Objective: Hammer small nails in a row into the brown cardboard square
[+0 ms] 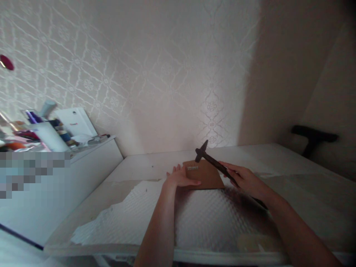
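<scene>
A thin brown board (208, 175) rests on a white quilted sheet on the table. Near its top left is a short row of small pale marks or pieces (193, 168), too small to make out. My left hand (178, 178) grips the board's left edge, thumb laid across the top and fingers at the far left side. In my right hand (244, 178) is a dark hammer (213, 160), fingers wrapped around its handle. The hammer's head is raised above the board's far edge, apart from the row, and the handle's end runs back under my right wrist.
White quilted sheet (125, 211), with a torn left edge, covers part of the pale table (294, 163). A patterned wall (172, 81) rises behind. At left, a white cabinet (83, 178) bears a white box (75, 120) and cluttered small items. A black T-shaped object (314, 135) stands at right.
</scene>
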A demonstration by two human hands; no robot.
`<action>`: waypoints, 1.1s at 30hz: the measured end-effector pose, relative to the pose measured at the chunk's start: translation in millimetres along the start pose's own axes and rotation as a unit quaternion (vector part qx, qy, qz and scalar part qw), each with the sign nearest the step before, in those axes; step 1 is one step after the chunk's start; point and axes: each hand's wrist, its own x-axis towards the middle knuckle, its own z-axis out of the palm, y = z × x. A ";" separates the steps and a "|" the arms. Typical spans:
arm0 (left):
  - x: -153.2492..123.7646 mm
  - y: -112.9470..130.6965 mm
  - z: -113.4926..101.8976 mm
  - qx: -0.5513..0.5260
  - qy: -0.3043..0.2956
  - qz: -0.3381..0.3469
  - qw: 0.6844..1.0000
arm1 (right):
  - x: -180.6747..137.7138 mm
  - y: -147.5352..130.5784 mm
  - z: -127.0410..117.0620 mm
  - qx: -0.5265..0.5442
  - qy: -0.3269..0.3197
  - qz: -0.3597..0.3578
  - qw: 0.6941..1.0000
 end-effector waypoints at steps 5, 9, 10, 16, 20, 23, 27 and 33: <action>1.6 -1.0 1.7 -0.003 0.009 -0.001 1.000 | 0.1 -1.0 0.2 0.005 -0.003 -0.035 0.999; 3.6 -2.1 2.7 0.000 0.012 -0.003 1.000 | -0.1 -0.6 -0.5 0.012 0.014 -0.025 1.000; 3.8 -2.2 2.6 0.000 0.010 -0.005 1.000 | -0.3 -0.8 -0.8 0.009 0.009 -0.024 1.000; 2.4 -1.3 1.2 0.002 0.005 -0.004 1.000 | -1.0 -1.6 -1.2 0.007 0.000 -0.019 1.000; 1.0 -0.6 0.4 0.004 0.000 -0.006 1.000 | -0.4 -0.4 -1.1 0.000 -0.008 -0.021 1.000; -0.1 -0.6 -0.3 0.002 0.000 -0.001 1.000 | -0.7 -1.8 -1.8 0.000 -0.011 -0.018 1.000; -1.4 -0.3 -1.3 -0.004 0.000 0.001 1.000 | -1.9 -6.1 -2.9 0.013 -0.002 0.004 1.000; -0.1 -0.2 -0.1 -0.001 0.002 0.000 1.000 | -1.7 -5.4 -2.8 0.039 -0.015 0.025 0.999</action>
